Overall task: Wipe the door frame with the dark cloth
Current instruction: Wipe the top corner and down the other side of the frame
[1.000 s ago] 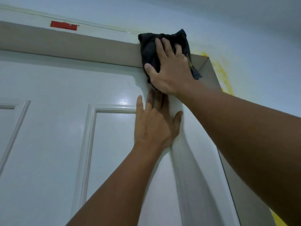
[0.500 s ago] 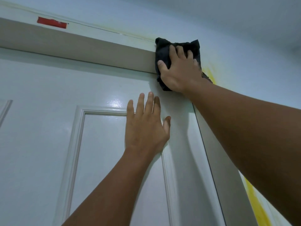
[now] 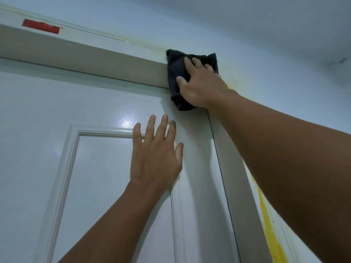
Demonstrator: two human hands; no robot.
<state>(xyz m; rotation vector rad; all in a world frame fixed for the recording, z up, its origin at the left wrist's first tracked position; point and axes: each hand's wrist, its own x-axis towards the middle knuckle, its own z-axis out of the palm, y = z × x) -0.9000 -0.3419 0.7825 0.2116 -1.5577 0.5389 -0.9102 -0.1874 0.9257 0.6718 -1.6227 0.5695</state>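
1. The right hand [image 3: 201,86] lies flat on the dark cloth [image 3: 175,73], fingers spread and fairly straight, pressing it against the top right corner of the door frame [image 3: 95,59].
2. The left hand [image 3: 155,158] is open, palm flat on the white door [image 3: 38,149], fingers straight and slightly apart, its fingertips over the top edge of the raised panel moulding [image 3: 74,141].
3. Against the picture from a second ago, the cloth and right hand have slid along the top rail towards the corner; then the cloth sat short of the corner, now it covers it, with its lower edge hanging over the door's upper right corner.
4. The left hand was then tucked just under the right wrist; now it sits lower and apart from the cloth, with bare door between them.
5. No containers are in view.
6. The frame's top rail runs from upper left to the cloth; a strip of red tape [image 3: 40,28] is stuck near its left end.
7. The right upright of the frame goes down under the right forearm.
8. The wall [image 3: 284,76] beside it is pale, with a yellow stain [image 3: 269,224] running along the frame's outer edge.
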